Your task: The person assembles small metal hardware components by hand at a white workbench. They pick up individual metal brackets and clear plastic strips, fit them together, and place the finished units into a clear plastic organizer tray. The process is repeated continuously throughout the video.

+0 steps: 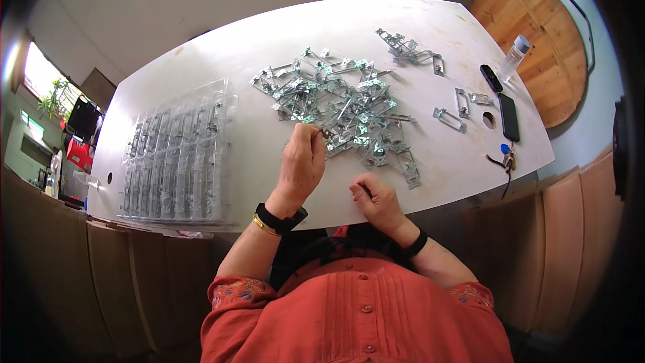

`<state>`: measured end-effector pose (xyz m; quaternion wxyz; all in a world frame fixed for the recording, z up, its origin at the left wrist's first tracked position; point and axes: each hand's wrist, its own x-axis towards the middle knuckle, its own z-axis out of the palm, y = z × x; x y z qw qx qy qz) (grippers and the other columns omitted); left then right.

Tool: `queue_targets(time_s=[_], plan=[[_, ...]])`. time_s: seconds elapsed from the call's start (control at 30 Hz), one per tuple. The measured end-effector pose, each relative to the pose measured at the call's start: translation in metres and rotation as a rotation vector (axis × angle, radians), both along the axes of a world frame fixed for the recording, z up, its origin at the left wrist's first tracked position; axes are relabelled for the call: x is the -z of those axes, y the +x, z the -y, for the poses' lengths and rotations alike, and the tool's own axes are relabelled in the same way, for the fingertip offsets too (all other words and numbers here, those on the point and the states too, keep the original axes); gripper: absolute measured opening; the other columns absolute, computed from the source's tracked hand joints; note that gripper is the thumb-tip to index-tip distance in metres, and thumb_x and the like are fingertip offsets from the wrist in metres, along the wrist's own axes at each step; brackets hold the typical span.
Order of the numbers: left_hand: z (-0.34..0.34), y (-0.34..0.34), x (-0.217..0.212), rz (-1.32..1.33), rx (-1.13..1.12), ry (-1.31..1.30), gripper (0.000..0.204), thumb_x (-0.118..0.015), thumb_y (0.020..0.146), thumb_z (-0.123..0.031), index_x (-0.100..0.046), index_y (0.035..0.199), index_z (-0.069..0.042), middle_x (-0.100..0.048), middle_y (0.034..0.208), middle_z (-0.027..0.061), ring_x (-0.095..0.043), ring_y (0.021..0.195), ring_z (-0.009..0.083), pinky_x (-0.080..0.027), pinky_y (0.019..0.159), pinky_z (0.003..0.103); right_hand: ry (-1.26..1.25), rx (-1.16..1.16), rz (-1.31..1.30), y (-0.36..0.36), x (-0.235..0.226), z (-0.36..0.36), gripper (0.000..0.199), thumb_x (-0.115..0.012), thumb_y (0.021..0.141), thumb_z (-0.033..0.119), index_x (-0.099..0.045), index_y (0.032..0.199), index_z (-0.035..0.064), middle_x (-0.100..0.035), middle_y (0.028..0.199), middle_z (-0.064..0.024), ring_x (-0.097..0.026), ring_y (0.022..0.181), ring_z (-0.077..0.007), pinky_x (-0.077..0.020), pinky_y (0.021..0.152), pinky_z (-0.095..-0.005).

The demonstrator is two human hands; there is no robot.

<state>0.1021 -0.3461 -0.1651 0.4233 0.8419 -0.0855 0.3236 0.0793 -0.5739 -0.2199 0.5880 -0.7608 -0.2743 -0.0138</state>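
A tangled heap of silvery metal brackets [336, 97] lies in the middle of the white table. My left hand [300, 165] is at the heap's near edge, its fingers pinched on a small metal bracket [326, 134] whose end shows beside the fingertips. The rest of that bracket is hidden by the hand. Closer to me and further right, my right hand [378, 203] hovers by the table's front edge with its fingers curled in. Whether anything is inside that curl cannot be seen.
On the left stands a clear plastic tray [225, 154] with brackets in rows of compartments. A smaller bracket cluster [406, 50] and several loose brackets [450, 119] lie to the right. Beyond them are a phone [508, 118], a black object [491, 78], a bottle [514, 59] and keys [508, 158].
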Motion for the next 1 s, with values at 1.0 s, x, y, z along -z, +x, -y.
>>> queue_targets(time_s=[1.0], plan=[[0.009, -0.065, 0.019, 0.003, -0.029, 0.011, 0.014, -0.066, 0.105, 0.007, -0.057, 0.112, 0.000, -0.069, 0.105, 0.0135, -0.070, 0.078, 0.0207, -0.058, 0.070, 0.033, 0.292, -0.041, -0.493, 0.006, -0.004, 0.005, 0.012, -0.075, 0.109, 0.012, -0.064, 0.108, 0.0064, -0.070, 0.094, 0.0002, -0.061, 0.071, -0.0043, -0.0518, 0.063, -0.0228]])
